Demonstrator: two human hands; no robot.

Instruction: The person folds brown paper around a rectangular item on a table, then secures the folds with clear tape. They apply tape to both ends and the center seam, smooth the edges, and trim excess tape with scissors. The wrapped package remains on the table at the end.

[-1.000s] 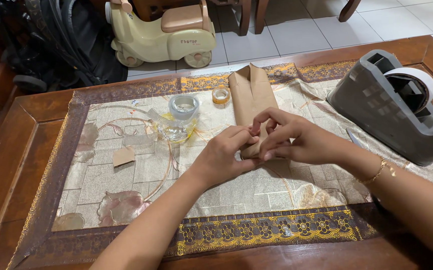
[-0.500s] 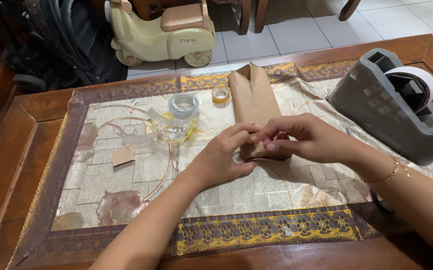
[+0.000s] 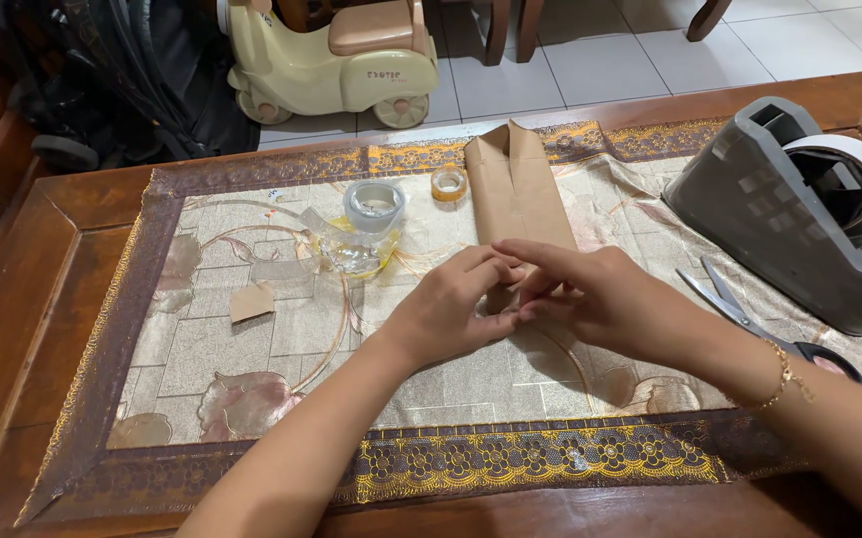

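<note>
Both hands, left hand (image 3: 448, 314) & right hand (image 3: 590, 299), fingers pinched shut on near end of brown paper parcel (image 3: 515, 189); fold could spring open if grip slips.

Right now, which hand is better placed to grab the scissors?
Right. The scissors lie beside the right hand's wrist; the left hand sits farther away, and both are on the brown paper package.

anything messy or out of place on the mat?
Mostly tidy. A crumpled wad of clear tape lies beside the tape roll, and a loose brown paper scrap sits apart, left of the hands. Nothing spilled or damaged.
</note>
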